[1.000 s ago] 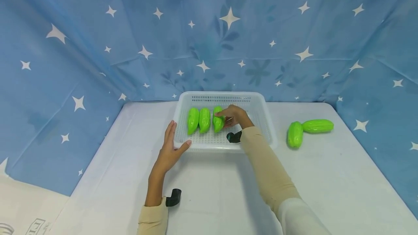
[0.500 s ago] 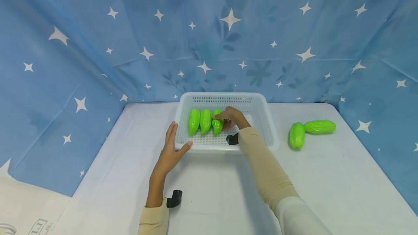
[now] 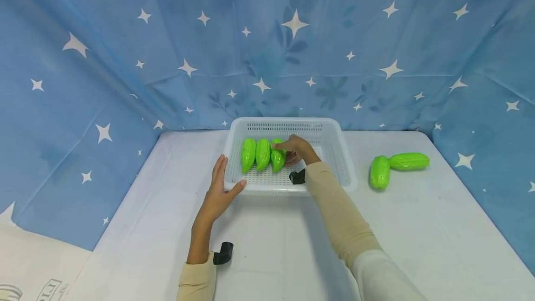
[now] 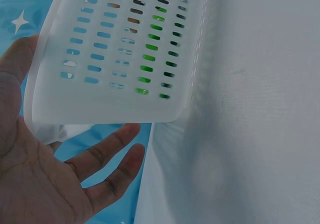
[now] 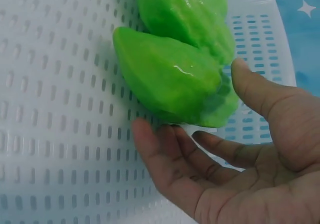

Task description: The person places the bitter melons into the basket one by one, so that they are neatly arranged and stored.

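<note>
A white perforated plastic basket (image 3: 334,171) holds three bright green bitter melons, lying side by side. My right hand (image 3: 296,147) is inside it, loosely curved about the rightmost bitter melon (image 5: 170,76). In the right wrist view, the thumb and fingertips lie close against that melon without a firm grip; slim gaps show. The middle bitter melon (image 3: 263,154) touches or nearly touches it, and the left bitter melon (image 3: 248,154) lies alongside. At the basket's front left corner is my left hand (image 3: 217,199), thumb at the rim, fingers stretched along the outer side.
Two more green bitter melons, one lengthwise (image 3: 380,173) and one crosswise (image 3: 408,161), rest on the white tablecloth (image 3: 267,245) right of the basket. A blue star-patterned curtain (image 3: 267,45) stands behind the table and along both sides.
The right hand has shifted the rightmost bitter melon slightly left, up against the middle one. The left hand stays at the basket corner.
</note>
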`<state>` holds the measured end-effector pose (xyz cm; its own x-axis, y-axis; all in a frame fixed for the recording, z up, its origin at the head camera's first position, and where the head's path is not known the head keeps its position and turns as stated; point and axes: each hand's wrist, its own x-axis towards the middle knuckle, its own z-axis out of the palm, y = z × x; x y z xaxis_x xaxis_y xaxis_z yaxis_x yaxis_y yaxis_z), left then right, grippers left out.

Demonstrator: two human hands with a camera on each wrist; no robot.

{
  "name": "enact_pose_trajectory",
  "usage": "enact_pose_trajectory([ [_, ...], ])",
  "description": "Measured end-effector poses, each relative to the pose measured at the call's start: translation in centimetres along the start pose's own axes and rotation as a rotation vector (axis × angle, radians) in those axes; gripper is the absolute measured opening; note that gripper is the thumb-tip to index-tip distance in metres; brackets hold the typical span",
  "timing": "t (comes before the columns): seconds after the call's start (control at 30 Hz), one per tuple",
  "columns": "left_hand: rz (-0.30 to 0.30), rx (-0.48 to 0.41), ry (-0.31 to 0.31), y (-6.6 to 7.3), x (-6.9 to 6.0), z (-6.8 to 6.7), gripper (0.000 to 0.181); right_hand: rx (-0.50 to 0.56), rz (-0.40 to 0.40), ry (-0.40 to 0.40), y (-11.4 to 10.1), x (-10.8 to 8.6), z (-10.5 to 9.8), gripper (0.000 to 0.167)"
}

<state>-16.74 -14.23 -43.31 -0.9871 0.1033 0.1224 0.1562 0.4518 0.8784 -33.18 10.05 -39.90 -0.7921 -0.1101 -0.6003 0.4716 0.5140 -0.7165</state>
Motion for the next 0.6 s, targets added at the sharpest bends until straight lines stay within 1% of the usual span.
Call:
enact_pose_trajectory([
  [0.17, -0.009, 0.012, -0.002, -0.15, 0.04, -0.01, 0.093, -0.013, 0.004, -0.001, 0.03, -0.08, -0.15, 0.073],
  [0.23, -0.011, 0.013, -0.001, -0.18, 0.02, -0.01, 0.093, -0.011, 0.007, 0.002, 0.04, -0.02, -0.14, 0.073],
  [0.47, -0.002, 0.018, 0.002, -0.23, -0.04, 0.08, 0.093, -0.016, 0.013, 0.009, -0.06, 0.06, -0.06, 0.061],
  [0.57, 0.0, 0.02, 0.005, -0.25, 0.02, 0.12, 0.093, -0.023, 0.011, 0.011, -0.14, 0.06, -0.1, 0.062],
  [0.6, 0.0, 0.019, 0.005, -0.26, 0.05, 0.13, 0.093, -0.025, 0.012, 0.012, -0.16, 0.0, -0.14, 0.065],
])
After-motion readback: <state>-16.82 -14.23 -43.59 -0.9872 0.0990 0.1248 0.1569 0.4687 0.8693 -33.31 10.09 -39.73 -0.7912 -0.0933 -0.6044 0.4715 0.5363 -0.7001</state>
